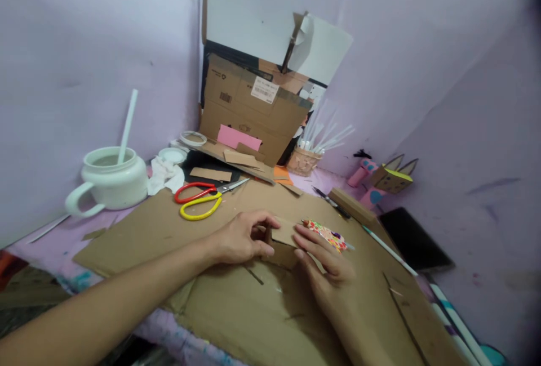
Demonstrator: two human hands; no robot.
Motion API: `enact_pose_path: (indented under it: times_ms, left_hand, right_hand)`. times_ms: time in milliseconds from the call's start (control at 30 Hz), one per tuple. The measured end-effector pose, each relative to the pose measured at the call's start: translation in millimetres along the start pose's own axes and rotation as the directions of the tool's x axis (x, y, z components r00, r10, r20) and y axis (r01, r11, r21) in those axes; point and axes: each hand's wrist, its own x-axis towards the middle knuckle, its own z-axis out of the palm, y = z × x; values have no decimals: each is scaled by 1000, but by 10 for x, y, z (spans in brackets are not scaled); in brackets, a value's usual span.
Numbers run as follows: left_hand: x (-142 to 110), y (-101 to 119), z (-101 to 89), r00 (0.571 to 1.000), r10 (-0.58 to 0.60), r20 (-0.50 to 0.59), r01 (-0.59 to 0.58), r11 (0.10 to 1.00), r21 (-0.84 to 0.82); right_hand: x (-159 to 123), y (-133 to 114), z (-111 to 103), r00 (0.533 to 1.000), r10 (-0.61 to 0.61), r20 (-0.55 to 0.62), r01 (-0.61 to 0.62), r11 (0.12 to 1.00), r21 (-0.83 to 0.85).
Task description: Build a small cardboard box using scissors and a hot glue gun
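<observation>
A small cardboard box (282, 253) stands on the large cardboard sheet (228, 309), between my two hands. My left hand (243, 237) grips its left side, thumb low and fingers curled over the upper edge. On the right, my right hand (323, 259) has its fingers pressed on the top and right side of the same box. Just beyond my right fingers lies a colourful patterned piece (325, 233) with a pointed brown tip; its kind is unclear. Scissors (207, 197) with one red and one yellow handle rest behind my left hand, blades slightly apart.
A white mug (113, 180) with a stick in it stands at the left. Cardboard boxes (249, 107) lean against the back wall, near a cup of white sticks (304, 160). At right are a pen (332, 202), a brush (389, 249) and a dark tablet-like slab (416, 239).
</observation>
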Motion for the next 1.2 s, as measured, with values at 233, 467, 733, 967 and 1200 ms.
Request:
enact_pose_path:
  times_ms: [233, 467, 733, 967, 1200]
  left_hand:
    - [40, -16, -16, 999, -31, 36, 36, 992, -123]
    - [42, -32, -5, 999, -52, 4, 52, 989, -139]
    - [24, -17, -26, 1000, -10, 18, 11, 999, -41]
    - [14, 48, -25, 999, -24, 35, 26, 998, -63]
    - [-17, 80, -6, 998, -27, 59, 22, 995, 97]
  right_hand:
    - [-9, -14, -4, 1000, -20, -4, 20, 997, -76]
    - [-40, -7, 6, 1000, -19, 13, 20, 996, -85]
    - [-29, -3, 33, 998, 65, -20, -66, 997, -36]
    - [-39, -29, 54, 968, 252, -7, -248, 957, 148]
    - [-10, -58, 85, 916, 400, 39, -383, 841, 382]
